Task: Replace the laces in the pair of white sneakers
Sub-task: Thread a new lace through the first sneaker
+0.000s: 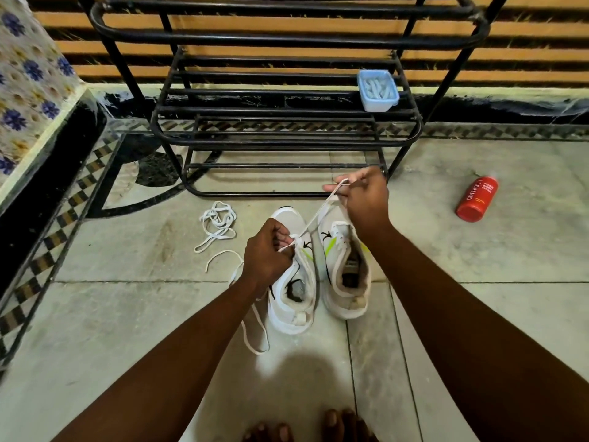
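mid-task: left hand (266, 253) pinches the lace (318, 215) at the left sneaker (291, 301), right hand (363, 194) pinching its raised end; a loose lace (216, 224) lies on the floor (127, 314), and whether the right sneaker (345, 275) is laced cannot be told

- The floor (134, 314) is pale stone tile, smooth with a dull sheen, scuffed and stained in places.
- The rack (287, 36) is black painted metal tube, glossy.
- The two sneakers (291, 301) have matt white cloth-like uppers and a fuzzy lining at the collar.
- The lace (322, 210) pulled from the left shoe is flat woven white cloth; the loose lace (216, 226) on the floor looks the same.
- The small box (377, 90) is translucent pale blue plastic.
- The red bottle (477, 199) is smooth and matt.
- The covering (28, 81) at far left is flower-printed cloth.
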